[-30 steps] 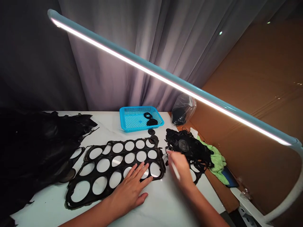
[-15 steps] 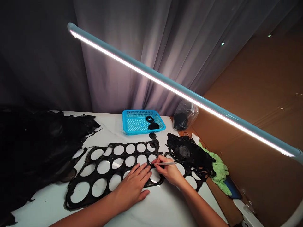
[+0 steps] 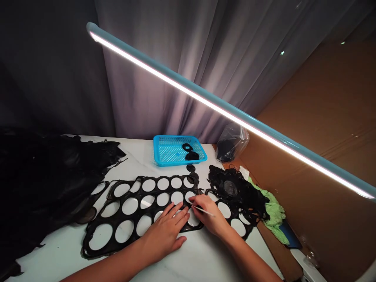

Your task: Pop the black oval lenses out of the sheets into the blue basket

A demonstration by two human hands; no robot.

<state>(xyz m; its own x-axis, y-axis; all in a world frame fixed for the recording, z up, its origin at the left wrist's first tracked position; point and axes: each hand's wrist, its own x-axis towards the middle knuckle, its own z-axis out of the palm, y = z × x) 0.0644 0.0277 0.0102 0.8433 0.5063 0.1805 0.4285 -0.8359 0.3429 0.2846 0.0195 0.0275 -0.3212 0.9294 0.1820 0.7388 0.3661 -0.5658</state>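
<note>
A black rubber-like sheet [image 3: 136, 208] with rows of round holes lies flat on the white table. My left hand [image 3: 169, 223] rests palm down on its right part, fingers stretched out. In my right hand [image 3: 207, 211] a thin, pale, pen-like tool [image 3: 208, 212] is pinched, its shaft slanting down to the right. The tool's tip is at the edge of a hole in the middle row, near the sheet's right end; my fingers partly hide it. Small black discs [image 3: 190, 168] lie just beyond the sheet's far right corner.
A blue plastic basket [image 3: 156, 156] with black rings stands at the back. Dark sheets [image 3: 44, 188] are heaped at left. At right lie black scraps [image 3: 249, 197], a green cloth [image 3: 275, 211] and a clear bag [image 3: 232, 143]. A lit tube lamp [image 3: 205, 102] crosses above.
The tool in my right hand has swung from nearly level to slanting down to the right, as that hand turned slightly. My left hand stays in place on the sheet.
</note>
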